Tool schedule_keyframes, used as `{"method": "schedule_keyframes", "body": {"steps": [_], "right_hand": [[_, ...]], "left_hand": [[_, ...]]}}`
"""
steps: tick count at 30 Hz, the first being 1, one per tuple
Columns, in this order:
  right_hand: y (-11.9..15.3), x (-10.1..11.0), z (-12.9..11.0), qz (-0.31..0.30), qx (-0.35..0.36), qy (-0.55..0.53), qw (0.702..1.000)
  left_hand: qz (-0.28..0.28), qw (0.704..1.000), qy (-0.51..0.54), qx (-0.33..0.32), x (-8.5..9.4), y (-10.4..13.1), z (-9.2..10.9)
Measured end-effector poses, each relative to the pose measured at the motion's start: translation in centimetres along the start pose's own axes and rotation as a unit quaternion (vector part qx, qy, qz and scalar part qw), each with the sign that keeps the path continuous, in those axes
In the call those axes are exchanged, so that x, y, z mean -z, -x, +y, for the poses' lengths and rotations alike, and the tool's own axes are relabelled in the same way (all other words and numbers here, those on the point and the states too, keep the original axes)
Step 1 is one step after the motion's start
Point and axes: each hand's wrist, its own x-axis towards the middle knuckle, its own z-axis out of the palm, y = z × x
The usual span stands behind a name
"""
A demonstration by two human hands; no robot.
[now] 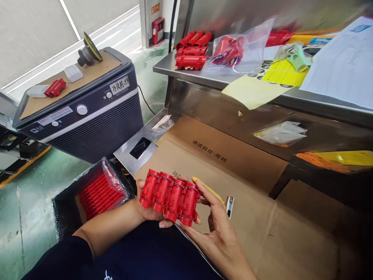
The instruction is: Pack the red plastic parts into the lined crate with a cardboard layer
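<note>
My left hand cradles a row of several red plastic tube-shaped housings from the left and underneath. They lie side by side, with clips and slots on their faces toward me. At the right end of the row, my right hand has its fingers and thumb against the last housing. A slim yellow object shows along my right index finger; whether it is held or lies behind cannot be told. Below the hands spreads a brown cardboard sheet, with a small black-and-white object on it.
A black-lined box of red parts stands at lower left. Behind it is an air cooler with a sanding-pad-like disc on top. A phone lies near the bench corner. The raised metal shelf bears red parts, bags and papers.
</note>
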Motion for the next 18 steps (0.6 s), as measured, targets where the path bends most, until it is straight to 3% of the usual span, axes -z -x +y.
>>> {"method": "schedule_keyframes", "body": {"steps": [9, 18], "right_hand": [[0.8, 0.7, 1.8, 0.019, 0.018, 0.021, 0.999], [1.1, 2.0, 2.4, 0.04, -0.003, 0.009, 0.999]], "left_hand": [[-0.042, 0.995, 0.093, -0.018, 0.4, -1.1, -1.5], [-0.04, 0.996, 0.081, -0.023, 0.9, -2.8, -2.6]]}}
